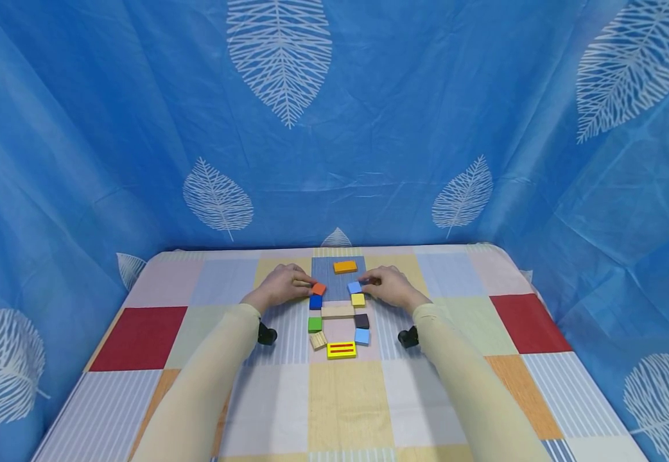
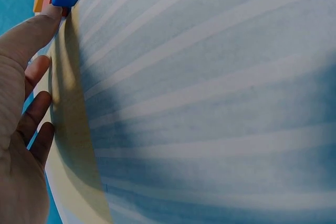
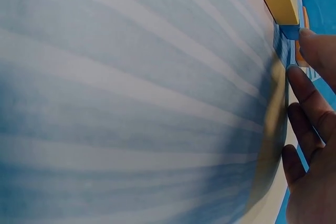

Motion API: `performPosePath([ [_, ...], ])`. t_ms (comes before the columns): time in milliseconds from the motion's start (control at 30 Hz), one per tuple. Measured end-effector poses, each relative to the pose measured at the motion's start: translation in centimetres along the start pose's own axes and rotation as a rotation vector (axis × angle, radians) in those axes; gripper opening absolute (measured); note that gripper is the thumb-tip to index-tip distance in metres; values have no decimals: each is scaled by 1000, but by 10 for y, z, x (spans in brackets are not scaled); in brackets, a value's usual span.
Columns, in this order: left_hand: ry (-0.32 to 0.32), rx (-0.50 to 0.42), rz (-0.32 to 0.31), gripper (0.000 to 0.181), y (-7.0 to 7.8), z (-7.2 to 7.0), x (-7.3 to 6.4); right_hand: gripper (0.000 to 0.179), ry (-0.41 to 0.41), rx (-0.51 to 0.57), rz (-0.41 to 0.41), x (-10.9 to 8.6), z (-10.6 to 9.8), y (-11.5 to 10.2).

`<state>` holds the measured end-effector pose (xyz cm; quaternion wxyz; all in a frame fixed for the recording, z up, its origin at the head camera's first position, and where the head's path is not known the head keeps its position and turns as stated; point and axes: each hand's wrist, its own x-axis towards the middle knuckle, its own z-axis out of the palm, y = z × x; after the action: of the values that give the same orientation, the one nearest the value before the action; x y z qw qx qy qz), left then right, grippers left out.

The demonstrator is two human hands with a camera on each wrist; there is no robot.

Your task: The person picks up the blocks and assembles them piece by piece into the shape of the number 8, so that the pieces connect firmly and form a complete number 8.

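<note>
In the head view, my left hand (image 1: 282, 284) pinches a small orange-red block (image 1: 319, 289) at its left side with thumb and index finger. Opposite it, my right hand (image 1: 391, 286) pinches a light blue block (image 1: 354, 287) by its right side. Both blocks sit slightly turned. Just nearer than the orange-red one is a dark blue block (image 1: 315, 302), and a yellow block (image 1: 358, 300) is just nearer than the light blue one. In both wrist views the thumb tip meets its block, while the index finger is largely hidden; the other fingers hang loosely.
An orange block (image 1: 345, 267) lies farthest back. A plain wooden bar (image 1: 338, 312) crosses the middle. Nearer are green (image 1: 315, 325), wooden (image 1: 318, 341), black (image 1: 361, 321) and light blue (image 1: 362, 337) blocks, plus a red-striped yellow block (image 1: 341, 350). A patchwork cloth (image 1: 346, 404) covers the table.
</note>
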<state>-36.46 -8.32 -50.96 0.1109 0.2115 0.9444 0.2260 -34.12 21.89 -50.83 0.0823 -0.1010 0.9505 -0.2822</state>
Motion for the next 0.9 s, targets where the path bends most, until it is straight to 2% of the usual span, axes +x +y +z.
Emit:
performPosePath([
  [267, 7, -6, 10, 31, -1, -2, -2, 30, 0, 45, 5, 5, -3, -2],
  [467, 6, -25, 10, 31, -1, -2, -3, 30, 43, 70, 22, 11, -3, -4],
  [733, 23, 16, 63, 32, -2, 1, -2, 33, 132, -45, -17, 15, -3, -5],
  [900, 27, 17, 73, 32, -2, 0, -2, 32, 165, -88, -39, 17, -3, -6],
])
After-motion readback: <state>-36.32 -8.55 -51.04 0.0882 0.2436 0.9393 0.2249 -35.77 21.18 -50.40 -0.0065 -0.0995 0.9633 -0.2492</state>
